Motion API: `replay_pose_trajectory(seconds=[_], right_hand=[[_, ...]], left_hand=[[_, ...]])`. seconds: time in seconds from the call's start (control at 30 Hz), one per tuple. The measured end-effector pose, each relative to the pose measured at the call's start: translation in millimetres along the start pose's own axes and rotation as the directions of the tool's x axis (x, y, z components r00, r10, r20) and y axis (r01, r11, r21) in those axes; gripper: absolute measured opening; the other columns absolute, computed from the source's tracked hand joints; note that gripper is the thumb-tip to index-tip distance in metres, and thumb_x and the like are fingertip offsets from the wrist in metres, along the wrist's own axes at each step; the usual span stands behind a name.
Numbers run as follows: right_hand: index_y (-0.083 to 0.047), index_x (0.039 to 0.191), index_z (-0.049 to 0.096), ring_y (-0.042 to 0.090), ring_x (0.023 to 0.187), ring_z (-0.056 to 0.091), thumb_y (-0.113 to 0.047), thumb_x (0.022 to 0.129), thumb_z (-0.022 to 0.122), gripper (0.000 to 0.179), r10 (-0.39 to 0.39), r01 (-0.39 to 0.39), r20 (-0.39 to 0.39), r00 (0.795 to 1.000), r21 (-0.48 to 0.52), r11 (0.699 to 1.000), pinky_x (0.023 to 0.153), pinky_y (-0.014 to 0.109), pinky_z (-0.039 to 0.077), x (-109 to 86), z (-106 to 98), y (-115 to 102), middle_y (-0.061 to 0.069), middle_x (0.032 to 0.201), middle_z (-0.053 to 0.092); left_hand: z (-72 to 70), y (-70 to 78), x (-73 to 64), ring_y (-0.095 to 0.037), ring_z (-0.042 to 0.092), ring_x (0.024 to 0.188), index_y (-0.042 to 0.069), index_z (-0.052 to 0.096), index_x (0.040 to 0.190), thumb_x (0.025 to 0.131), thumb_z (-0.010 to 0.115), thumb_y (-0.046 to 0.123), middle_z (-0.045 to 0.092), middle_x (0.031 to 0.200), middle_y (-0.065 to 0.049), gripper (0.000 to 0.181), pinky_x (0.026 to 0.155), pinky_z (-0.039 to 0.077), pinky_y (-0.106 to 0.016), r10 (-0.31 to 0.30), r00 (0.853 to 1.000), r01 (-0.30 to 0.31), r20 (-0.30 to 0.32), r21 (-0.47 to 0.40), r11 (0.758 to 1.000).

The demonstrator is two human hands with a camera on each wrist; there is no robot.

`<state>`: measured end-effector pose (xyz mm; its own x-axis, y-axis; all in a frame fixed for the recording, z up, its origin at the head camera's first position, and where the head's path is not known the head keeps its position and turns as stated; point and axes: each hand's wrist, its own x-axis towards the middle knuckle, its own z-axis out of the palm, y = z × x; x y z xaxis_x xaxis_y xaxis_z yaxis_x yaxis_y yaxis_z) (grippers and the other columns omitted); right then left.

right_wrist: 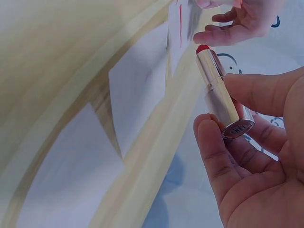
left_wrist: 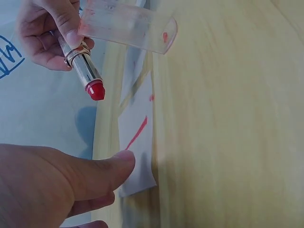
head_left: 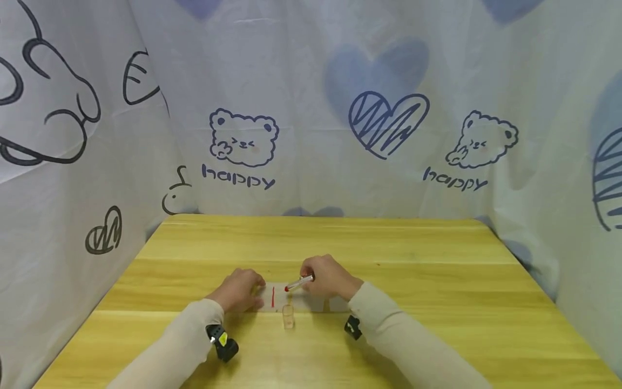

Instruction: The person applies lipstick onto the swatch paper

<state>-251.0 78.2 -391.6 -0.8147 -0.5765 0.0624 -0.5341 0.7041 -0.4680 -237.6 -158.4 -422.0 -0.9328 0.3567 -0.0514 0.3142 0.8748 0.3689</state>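
Note:
My right hand [head_left: 326, 276] grips a lipstick [head_left: 300, 282] with a metallic case; its red tip is exposed and hovers above the paper, pointing left. Beside it, my left hand [head_left: 238, 292] lies at the left end of the left white paper piece [left_wrist: 137, 164]. The left thumb appears to rest on that paper, near a red stroke [left_wrist: 137, 133]; the other fingers are partly hidden. A small red spot shows near the paper's edge. In front of the papers stands a clear lipstick cap [head_left: 288, 317] with red smears.
Two more white pieces, a middle paper [right_wrist: 137, 85] and a right paper [right_wrist: 71, 180], continue the row with narrow gaps of wood between them. They lie on a yellow wooden table [head_left: 418, 324]. Behind it hangs a white cloth [head_left: 311, 151] printed with bears and hearts.

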Motion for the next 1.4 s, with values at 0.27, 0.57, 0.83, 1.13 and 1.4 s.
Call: replay_pose_trajectory(seconds=[0.27, 0.57, 0.83, 1.13, 1.4], right_hand=[[-0.01, 0.089, 0.064, 0.013, 0.067, 0.051, -0.008, 0.088, 0.069, 0.005, 0.018, -0.017, -0.017, 1.0, 0.025, 1.0, 0.062, 0.03, 0.046, -1.5, -8, 9, -0.003, 0.078, 0.058], [-0.009, 0.089, 0.065, 0.012, 0.068, 0.052, -0.009, 0.087, 0.07, 0.006, 0.008, -0.007, -0.048, 0.999, 0.016, 1.0, 0.064, 0.031, 0.047, -6.1, -7, 23, -0.003, 0.079, 0.059], [-0.008, 0.087, 0.064, 0.011, 0.067, 0.052, -0.007, 0.085, 0.072, 0.008, 0.025, -0.025, -0.038, 0.999, 0.005, 1.0, 0.061, 0.03, 0.047, -10.3, -10, 28, -0.003, 0.076, 0.058], [-0.009, 0.084, 0.065, 0.011, 0.066, 0.051, -0.006, 0.083, 0.074, 0.009, 0.037, -0.038, -0.071, 0.997, -0.018, 0.999, 0.062, 0.029, 0.046, -11.5, -15, 35, -0.004, 0.074, 0.058], [-0.01, 0.082, 0.063, 0.011, 0.066, 0.05, -0.006, 0.083, 0.074, 0.011, 0.063, -0.063, -0.068, 0.996, 0.001, 0.998, 0.062, 0.029, 0.045, -13.6, -14, 43, -0.005, 0.074, 0.057]], left_hand=[[-3.1, 7.0, 8.8, -0.033, 0.058, 0.109, 0.002, 0.071, 0.107, 0.078, 0.082, 0.015, 0.067, 0.111, -0.013, 0.033, 0.093, 0.046, -0.048, 0.044, 0.999, -0.044, -0.016, 0.012, 0.999], [4.6, 16.4, 17.5, -0.037, 0.053, 0.116, 0.002, 0.071, 0.109, 0.081, 0.081, 0.015, 0.066, 0.114, -0.012, 0.033, 0.099, 0.041, -0.05, 0.064, 0.998, -0.064, 0.001, -0.029, 0.998], [8.1, 22.5, 20.8, -0.035, 0.054, 0.114, 0.002, 0.071, 0.109, 0.082, 0.079, 0.015, 0.067, 0.112, -0.011, 0.031, 0.099, 0.042, -0.049, 0.087, 0.996, -0.087, -0.002, -0.054, 0.995], [7.4, 27.1, 28.0, -0.037, 0.052, 0.118, 0.001, 0.07, 0.112, 0.083, 0.078, 0.013, 0.066, 0.114, -0.013, 0.032, 0.102, 0.039, -0.05, 0.159, 0.987, -0.158, 0.011, -0.073, 0.985], [13.3, 30.3, 34.2, -0.035, 0.054, 0.116, 0.001, 0.07, 0.11, 0.079, 0.081, 0.014, 0.066, 0.114, -0.013, 0.035, 0.101, 0.041, -0.047, 0.192, 0.981, -0.19, 0.022, -0.083, 0.978]])
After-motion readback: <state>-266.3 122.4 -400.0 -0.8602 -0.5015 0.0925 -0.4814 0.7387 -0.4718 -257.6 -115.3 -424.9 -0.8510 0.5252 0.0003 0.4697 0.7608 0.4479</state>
